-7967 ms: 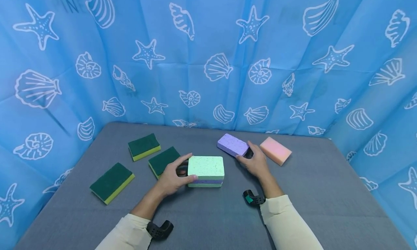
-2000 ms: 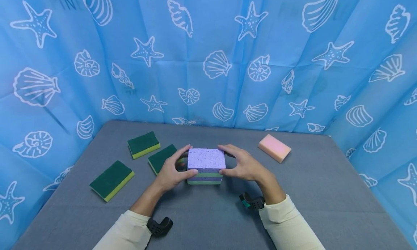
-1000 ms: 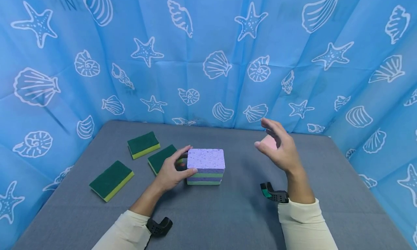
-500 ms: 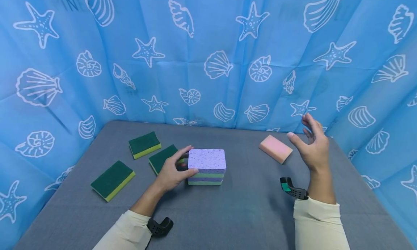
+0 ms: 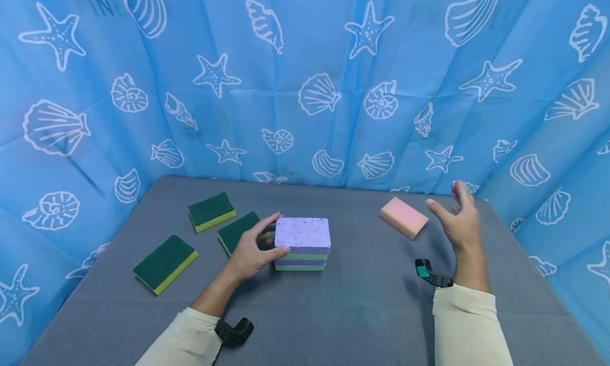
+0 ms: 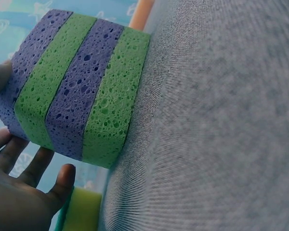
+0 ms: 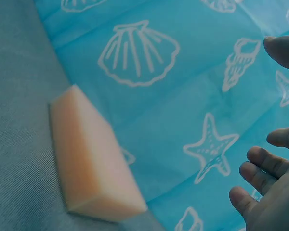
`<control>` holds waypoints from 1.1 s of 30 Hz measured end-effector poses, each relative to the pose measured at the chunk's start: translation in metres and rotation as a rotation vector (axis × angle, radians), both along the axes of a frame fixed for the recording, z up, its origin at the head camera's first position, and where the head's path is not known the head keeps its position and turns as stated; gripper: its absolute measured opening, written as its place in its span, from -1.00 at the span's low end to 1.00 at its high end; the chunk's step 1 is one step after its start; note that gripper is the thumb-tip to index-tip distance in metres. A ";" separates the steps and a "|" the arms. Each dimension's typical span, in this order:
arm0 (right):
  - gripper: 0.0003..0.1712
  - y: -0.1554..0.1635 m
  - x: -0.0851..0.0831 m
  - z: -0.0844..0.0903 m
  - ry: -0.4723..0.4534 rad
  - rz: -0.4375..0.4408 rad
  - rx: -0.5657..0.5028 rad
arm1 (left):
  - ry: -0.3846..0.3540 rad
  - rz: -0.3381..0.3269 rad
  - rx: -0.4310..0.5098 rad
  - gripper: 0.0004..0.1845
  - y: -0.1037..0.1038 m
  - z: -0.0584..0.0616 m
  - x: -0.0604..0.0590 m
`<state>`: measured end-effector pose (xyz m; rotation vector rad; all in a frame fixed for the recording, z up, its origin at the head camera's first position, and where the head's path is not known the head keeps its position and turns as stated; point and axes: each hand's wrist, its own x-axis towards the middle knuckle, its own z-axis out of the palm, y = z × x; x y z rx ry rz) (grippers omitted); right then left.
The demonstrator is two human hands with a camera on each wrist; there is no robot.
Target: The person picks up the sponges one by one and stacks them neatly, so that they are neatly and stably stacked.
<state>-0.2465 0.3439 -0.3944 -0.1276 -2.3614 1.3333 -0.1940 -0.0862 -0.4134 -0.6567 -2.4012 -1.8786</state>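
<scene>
In the head view a neat stack of sponges, purple and green in alternating layers with a purple sponge (image 5: 302,233) on top, stands mid-table. My left hand (image 5: 250,255) holds its left end, thumb on the front and fingers toward the back. The left wrist view shows the layered side of the stack (image 6: 79,86) from close by. My right hand (image 5: 459,220) hovers with spread fingers, holding nothing. Just left of it lies a pink sponge (image 5: 403,217) on the table. In the right wrist view that pink sponge (image 7: 89,163) sits apart from the fingers.
Green-and-yellow scrub sponges lie left of the stack: one at the front (image 5: 164,265), one at the back (image 5: 211,212), and one partly behind my left hand (image 5: 233,233). A blue shell-print curtain (image 5: 305,90) surrounds the grey table (image 5: 352,313).
The right hand set the purple sponge on the stack, let go, and moved right past the pink sponge, dropping slightly in the last half second. The left hand stayed at the stack.
</scene>
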 end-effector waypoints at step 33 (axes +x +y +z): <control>0.29 0.013 -0.023 -0.058 -0.474 0.121 0.280 | -0.002 0.006 -0.002 -0.24 -0.001 -0.003 -0.001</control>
